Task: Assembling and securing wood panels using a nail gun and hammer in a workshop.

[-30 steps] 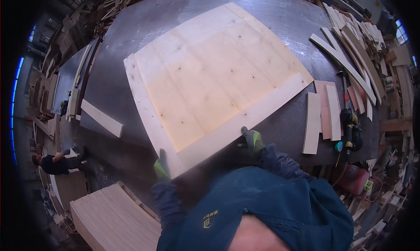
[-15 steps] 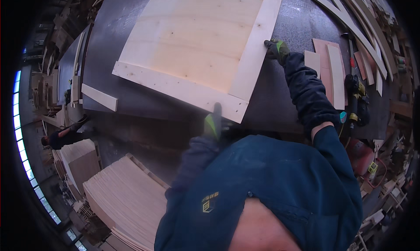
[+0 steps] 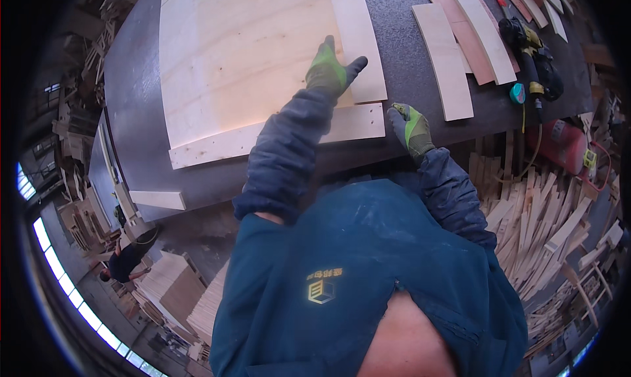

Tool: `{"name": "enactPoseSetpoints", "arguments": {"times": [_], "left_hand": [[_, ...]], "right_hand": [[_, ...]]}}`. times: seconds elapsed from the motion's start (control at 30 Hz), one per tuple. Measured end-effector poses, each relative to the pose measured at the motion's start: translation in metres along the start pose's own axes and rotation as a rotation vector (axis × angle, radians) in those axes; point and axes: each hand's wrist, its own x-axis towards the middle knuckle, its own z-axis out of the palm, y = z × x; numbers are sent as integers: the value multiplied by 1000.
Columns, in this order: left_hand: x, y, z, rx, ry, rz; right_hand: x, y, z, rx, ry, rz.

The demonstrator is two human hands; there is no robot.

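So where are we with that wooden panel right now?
The wooden panel lies flat on the dark table, its edge battens already on. The left hand rests flat on it; the right hand is at the table edge. The power tool and loose slats lie unused.

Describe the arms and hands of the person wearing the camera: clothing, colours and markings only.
Both arms are covered by dark blue, padded, creased jacket sleeves. The left hand and the right hand wear knit work gloves, bright green on the back with dark grey fingers and cuffs. No bare parts of the arms show, and the sleeves carry no markings.
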Motion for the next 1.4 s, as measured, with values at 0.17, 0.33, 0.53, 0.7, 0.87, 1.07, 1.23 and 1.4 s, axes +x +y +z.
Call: {"name": "enactPoseSetpoints", "arguments": {"times": [0.17, 0.33, 0.53, 0.7, 0.87, 1.07, 1.23, 1.4], "left_hand": [[78, 40, 49, 305, -95, -29], [104, 32, 72, 293, 113, 93], [119, 16, 89, 140, 151, 84], [119, 14, 93, 13, 193, 80], [118, 20, 91, -3, 181, 75], [121, 22, 88, 7, 190, 77], [121, 26, 88, -24, 171, 74], [120, 22, 88, -41, 179, 99]], "right_hand": [[10, -37, 27, -35, 78, 18], [7, -80, 32, -352, -7, 33], [2, -73, 37, -231, 45, 83], [4, -64, 35, -192, 72, 66], [4, -63, 31, -214, 109, 1], [10, -63, 29, -188, 140, -51], [9, -62, 27, -202, 101, -35], [7, -64, 28, -218, 100, -24]]}}
